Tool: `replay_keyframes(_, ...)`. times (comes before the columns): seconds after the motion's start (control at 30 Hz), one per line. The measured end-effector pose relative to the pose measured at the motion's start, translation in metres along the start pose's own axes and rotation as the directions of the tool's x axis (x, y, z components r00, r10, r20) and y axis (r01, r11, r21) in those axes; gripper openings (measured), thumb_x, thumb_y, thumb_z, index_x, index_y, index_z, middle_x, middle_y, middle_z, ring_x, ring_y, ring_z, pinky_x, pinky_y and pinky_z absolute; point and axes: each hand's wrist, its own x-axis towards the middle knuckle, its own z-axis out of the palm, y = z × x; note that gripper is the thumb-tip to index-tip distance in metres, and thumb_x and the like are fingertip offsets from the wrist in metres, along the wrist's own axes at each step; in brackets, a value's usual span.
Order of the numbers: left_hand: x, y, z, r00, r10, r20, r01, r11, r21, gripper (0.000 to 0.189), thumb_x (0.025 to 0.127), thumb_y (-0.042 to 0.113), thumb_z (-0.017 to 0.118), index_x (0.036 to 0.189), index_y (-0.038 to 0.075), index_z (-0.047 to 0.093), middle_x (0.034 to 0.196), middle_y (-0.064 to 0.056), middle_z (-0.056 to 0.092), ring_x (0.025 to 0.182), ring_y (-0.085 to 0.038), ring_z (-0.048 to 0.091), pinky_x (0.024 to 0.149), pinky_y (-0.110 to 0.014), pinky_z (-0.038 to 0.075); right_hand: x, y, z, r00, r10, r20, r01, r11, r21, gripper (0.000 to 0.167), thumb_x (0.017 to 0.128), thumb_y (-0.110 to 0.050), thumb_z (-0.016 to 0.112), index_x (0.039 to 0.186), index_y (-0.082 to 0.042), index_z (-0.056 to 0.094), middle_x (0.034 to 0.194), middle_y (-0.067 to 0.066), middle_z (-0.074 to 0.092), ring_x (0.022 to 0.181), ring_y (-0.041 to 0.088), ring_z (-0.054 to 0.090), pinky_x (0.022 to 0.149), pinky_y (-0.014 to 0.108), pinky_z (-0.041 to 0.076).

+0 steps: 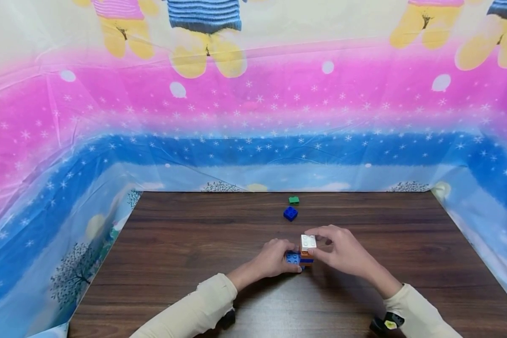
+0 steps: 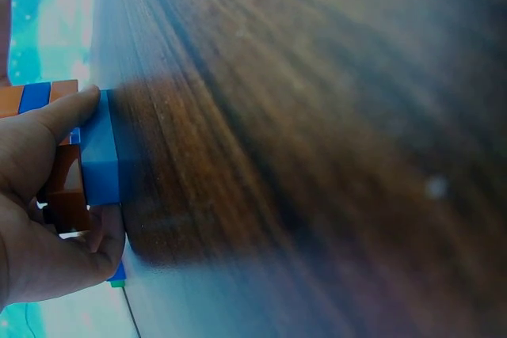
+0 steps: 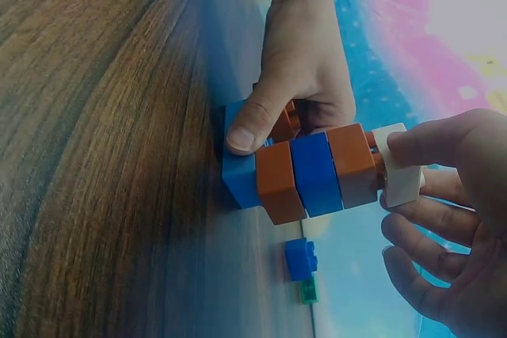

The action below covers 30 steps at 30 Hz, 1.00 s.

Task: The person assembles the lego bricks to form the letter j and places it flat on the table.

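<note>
A small tower of toy building bricks stands on the table. At its bottom is a light blue brick, which my left hand holds steady between thumb and fingers. Above it come an orange brick, a dark blue brick and a second orange brick. My right hand pinches a white brick at the tower's top; orange studs show in a gap beneath it. Another orange brick sits on the base near my left palm, partly hidden by the fingers.
On the dark wooden table, beyond the tower, lie a loose dark blue brick and, farther back, a green brick. A printed cloth hangs along the table's back edge and both sides.
</note>
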Motion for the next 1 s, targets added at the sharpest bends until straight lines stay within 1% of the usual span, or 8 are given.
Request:
replay_keyframes(0.1, -0.0003, -0.0002, 0.0001, 1.0, 0.0, 0.0, 0.0, 1.0, 0.001, 0.041, 0.085, 0.032, 0.085, 0.119, 0.011, 0.075, 0.106, -0.001, 0.074, 0.085, -0.005, 0.057, 0.076, -0.023, 0.042, -0.0011, -0.0006, 0.0006, 1.0, -0.003, 0.007, 0.003, 1.0, 0.002, 0.039, 0.091, -0.028, 0.079, 0.128, -0.018, 0.071, 0.119, -0.004, 0.072, 0.098, 0.016, 0.067, 0.08, 0.033, 0.055)
replay_keyframes(0.4, -0.0008, -0.0016, 0.0007, 1.0, -0.002, -0.007, 0.002, 1.0, -0.005, 0.04, 0.084, 0.032, 0.086, 0.118, 0.012, 0.076, 0.106, 0.0, 0.074, 0.085, -0.005, 0.057, 0.076, -0.023, 0.043, -0.0047, -0.0011, 0.0007, 1.0, -0.02, 0.018, 0.019, 0.999, 0.03, 0.039, 0.092, -0.027, 0.078, 0.129, -0.018, 0.07, 0.121, -0.003, 0.071, 0.1, 0.019, 0.066, 0.079, 0.041, 0.057)
replay_keyframes(0.5, -0.0005, -0.0014, 0.0008, 1.0, -0.001, -0.007, 0.001, 1.0, -0.007, 0.04, 0.084, 0.032, 0.086, 0.117, 0.012, 0.076, 0.105, 0.0, 0.073, 0.085, -0.005, 0.057, 0.076, -0.023, 0.043, -0.0044, -0.0008, 0.0, 0.999, -0.023, 0.026, 0.023, 0.999, 0.033, 0.037, 0.092, -0.028, 0.078, 0.128, -0.02, 0.071, 0.12, -0.004, 0.071, 0.099, 0.018, 0.067, 0.079, 0.04, 0.057)
replay_keyframes(0.67, -0.0003, -0.0011, 0.0011, 1.0, 0.001, -0.008, -0.001, 1.0, -0.013, 0.04, 0.084, 0.031, 0.086, 0.118, 0.011, 0.076, 0.105, 0.0, 0.073, 0.085, -0.004, 0.058, 0.074, -0.021, 0.044, -0.0035, -0.0004, -0.0016, 0.999, -0.012, 0.043, 0.011, 0.999, 0.035, 0.035, 0.091, -0.025, 0.079, 0.126, -0.02, 0.072, 0.119, -0.003, 0.072, 0.099, 0.017, 0.067, 0.08, 0.039, 0.057)
replay_keyframes(0.73, -0.0004, -0.0012, 0.0012, 1.0, 0.001, -0.009, -0.001, 1.0, -0.013, 0.041, 0.084, 0.031, 0.086, 0.118, 0.011, 0.076, 0.105, 0.0, 0.073, 0.086, -0.005, 0.058, 0.075, -0.021, 0.045, -0.0029, -0.0014, -0.0022, 0.999, -0.007, 0.048, 0.006, 1.0, 0.023, 0.035, 0.09, -0.023, 0.08, 0.125, -0.019, 0.072, 0.117, -0.003, 0.072, 0.099, 0.017, 0.067, 0.081, 0.039, 0.057)
replay_keyframes(0.9, -0.0005, -0.0019, 0.0015, 1.0, 0.0, -0.007, 0.0, 1.0, -0.011, 0.041, 0.084, 0.031, 0.086, 0.119, 0.011, 0.075, 0.107, 0.0, 0.074, 0.086, -0.005, 0.058, 0.076, -0.022, 0.044, -0.0003, -0.0059, -0.0042, 0.998, -0.014, 0.06, 0.016, 0.999, -0.042, 0.034, 0.089, -0.02, 0.081, 0.122, -0.018, 0.074, 0.115, -0.004, 0.073, 0.099, 0.015, 0.066, 0.082, 0.038, 0.056)
replay_keyframes(1.0, -0.0006, -0.0031, 0.0021, 1.0, 0.001, -0.008, -0.001, 1.0, -0.02, 0.04, 0.084, 0.031, 0.086, 0.118, 0.011, 0.076, 0.105, 0.0, 0.073, 0.084, -0.005, 0.057, 0.074, -0.021, 0.044, 0.0016, -0.0083, -0.0051, 0.997, -0.009, 0.072, 0.012, 0.999, -0.05, 0.033, 0.088, -0.019, 0.081, 0.12, -0.018, 0.075, 0.115, -0.005, 0.073, 0.101, 0.015, 0.065, 0.083, 0.04, 0.056)
